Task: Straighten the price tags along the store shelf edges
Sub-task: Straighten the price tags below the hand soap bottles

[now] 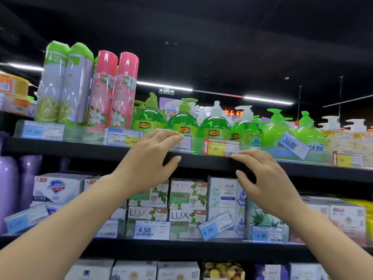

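At frame centre, the left hand [149,156] touches the white barcode price tag [183,144] with relaxed fingers; the right hand [262,178] hovers, grip empty. A hard push could pop it from the clear plastic shelf rail [84,134].

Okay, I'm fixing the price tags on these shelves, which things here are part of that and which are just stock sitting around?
Part of the job:
- tilted 12.80 tag
- tilted 6.50 tag
- white tag under the left hand
- red and yellow tag by the right hand

Just stock:
- green soap bottles
- pink spray cans
- LUX boxes
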A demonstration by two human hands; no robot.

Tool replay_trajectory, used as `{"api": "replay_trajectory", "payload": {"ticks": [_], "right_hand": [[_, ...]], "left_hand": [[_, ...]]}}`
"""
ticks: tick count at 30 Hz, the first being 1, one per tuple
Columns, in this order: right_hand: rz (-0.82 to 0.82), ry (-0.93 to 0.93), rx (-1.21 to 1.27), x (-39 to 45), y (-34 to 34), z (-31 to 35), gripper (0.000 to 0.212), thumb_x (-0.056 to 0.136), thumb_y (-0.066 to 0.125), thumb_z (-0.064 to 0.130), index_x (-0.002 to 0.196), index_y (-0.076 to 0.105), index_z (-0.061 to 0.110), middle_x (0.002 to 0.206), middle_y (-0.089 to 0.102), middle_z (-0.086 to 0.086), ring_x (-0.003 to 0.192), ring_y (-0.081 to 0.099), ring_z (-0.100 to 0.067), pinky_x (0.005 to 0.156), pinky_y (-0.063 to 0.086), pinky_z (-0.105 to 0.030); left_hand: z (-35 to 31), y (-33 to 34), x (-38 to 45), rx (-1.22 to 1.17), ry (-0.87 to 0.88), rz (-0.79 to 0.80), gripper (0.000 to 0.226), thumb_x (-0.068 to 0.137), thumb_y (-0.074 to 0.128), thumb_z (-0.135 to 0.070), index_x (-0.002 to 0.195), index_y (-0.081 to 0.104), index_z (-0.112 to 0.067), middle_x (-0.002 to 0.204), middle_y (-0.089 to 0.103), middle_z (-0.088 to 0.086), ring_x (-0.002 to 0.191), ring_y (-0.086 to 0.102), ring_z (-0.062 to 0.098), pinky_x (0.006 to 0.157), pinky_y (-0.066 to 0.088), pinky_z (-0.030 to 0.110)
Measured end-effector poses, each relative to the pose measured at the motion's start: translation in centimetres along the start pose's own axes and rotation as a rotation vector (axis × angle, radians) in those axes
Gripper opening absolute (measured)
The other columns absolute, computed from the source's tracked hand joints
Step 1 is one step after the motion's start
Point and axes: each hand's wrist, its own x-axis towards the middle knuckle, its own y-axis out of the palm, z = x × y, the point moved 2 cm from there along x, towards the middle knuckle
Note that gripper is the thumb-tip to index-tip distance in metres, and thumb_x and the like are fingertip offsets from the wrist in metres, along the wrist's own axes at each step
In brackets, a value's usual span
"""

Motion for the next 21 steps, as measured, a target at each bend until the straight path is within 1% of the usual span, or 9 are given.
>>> {"api": "replay_trajectory", "payload": {"ticks": [2,4,8,10,13,18,21], "right_hand": [[0.014,0.009,-0.004,0.2,0.0,0.2,0.039,0.082,0.052,0.026,0.119,0.06,0.016,0.115,0.059,-0.001,0.11,0.045,-0.014,0.098,0.024,-0.018],[0.019,0.016,-0.012,0.4,-0.1,0.4,0.039,0.082,0.051,0.027,0.119,0.06,0.017,0.116,0.059,0.0,0.111,0.046,-0.015,0.099,0.028,-0.023],[0.009,0.025,-0.017,0.7,-0.4,0.7,0.039,0.082,0.051,0.027,0.119,0.061,0.017,0.116,0.059,0.001,0.111,0.043,-0.012,0.097,0.03,-0.026],[0.012,0.03,-0.025,0.8,-0.3,0.8,0.039,0.082,0.052,0.027,0.119,0.061,0.017,0.115,0.06,0.0,0.111,0.044,-0.012,0.097,0.03,-0.026],[0.023,0.033,-0.045,0.9,0.1,1.1,0.039,0.081,0.052,0.027,0.118,0.061,0.015,0.114,0.061,-0.002,0.11,0.048,-0.017,0.096,0.03,-0.026],[0.051,0.048,-0.057,1.3,1.0,1.8,0.04,0.082,0.051,0.028,0.119,0.061,0.015,0.115,0.061,-0.003,0.111,0.049,-0.02,0.097,0.031,-0.027],[0.053,0.055,-0.06,1.5,1.2,2.2,0.04,0.082,0.051,0.027,0.119,0.061,0.015,0.115,0.061,-0.003,0.111,0.05,-0.02,0.097,0.03,-0.027]], "left_hand": [[0.1,0.2,0.3,0.009,0.004,0.027,0.051,0.085,0.053,-0.034,0.131,0.055,-0.011,0.128,0.057,0.002,0.121,0.048,0.022,0.104,0.029,0.03],[0.3,0.6,0.6,0.008,0.003,0.046,0.052,0.085,0.053,-0.034,0.131,0.055,-0.01,0.128,0.057,0.002,0.121,0.049,0.023,0.104,0.029,0.031],[0.5,1.2,0.8,0.007,0.003,-0.001,0.05,0.084,0.054,-0.034,0.128,0.057,-0.01,0.124,0.059,0.001,0.117,0.048,0.021,0.104,0.023,0.025],[0.5,1.5,0.9,0.006,0.01,-0.032,0.049,0.084,0.052,-0.035,0.126,0.058,-0.011,0.123,0.059,0.0,0.116,0.048,0.021,0.104,0.026,0.029],[0.6,1.8,1.0,-0.002,0.003,-0.06,0.052,0.083,0.046,-0.038,0.125,0.058,-0.011,0.12,0.06,-0.001,0.115,0.048,0.021,0.103,0.031,0.035],[0.7,2.2,1.1,-0.06,-0.029,-0.085,0.048,0.081,0.055,-0.031,0.124,0.06,-0.01,0.119,0.059,-0.001,0.114,0.048,0.022,0.1,0.036,0.039],[0.7,2.1,1.2,-0.058,-0.024,-0.077,0.048,0.08,0.055,-0.032,0.123,0.06,-0.011,0.117,0.06,-0.001,0.113,0.048,0.022,0.099,0.036,0.039]]}}
